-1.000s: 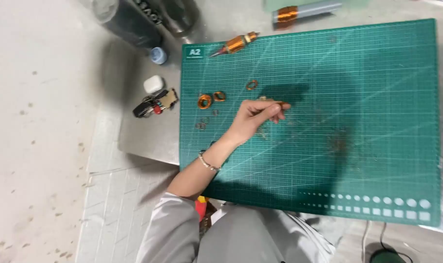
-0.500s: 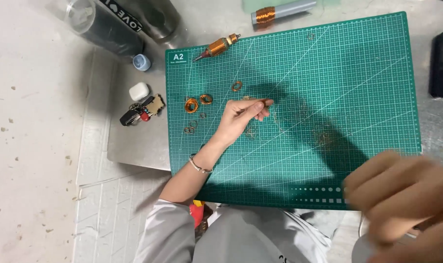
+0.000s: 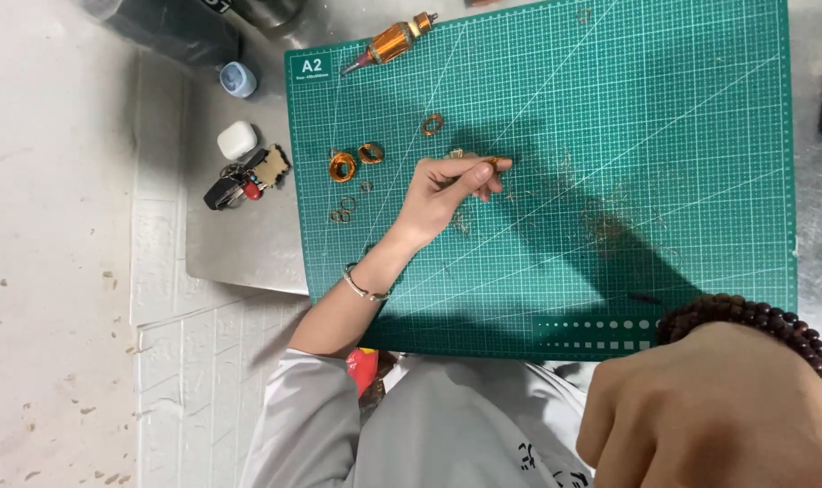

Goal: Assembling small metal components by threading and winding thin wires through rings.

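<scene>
My left hand [image 3: 449, 192] reaches over a green cutting mat [image 3: 664, 117], with a thin bracelet on its wrist. Its fingertips pinch a small copper-coloured bit [image 3: 494, 163] just above the mat. To its left lie two copper wire coils [image 3: 342, 166] [image 3: 371, 153], with a third coil [image 3: 432, 124] farther up. Several tiny rings [image 3: 342, 215] lie below them. My right hand [image 3: 718, 420] is close to the camera at the lower right. It wears a dark bead bracelet [image 3: 754, 316] and its fingers are curled. Whatever is under it is hidden.
A motor armature with copper winding [image 3: 391, 42] lies at the mat's top left corner. Loose copper wire scraps [image 3: 610, 228] are scattered mid-mat. On the metal table [image 3: 248, 248] left of the mat are a white earbud case [image 3: 236, 140], keys [image 3: 244, 183] and a blue cap [image 3: 238, 79].
My right hand has come up into view at the lower right and now fills that corner. My left hand keeps its pinch at about the same spot on the mat.
</scene>
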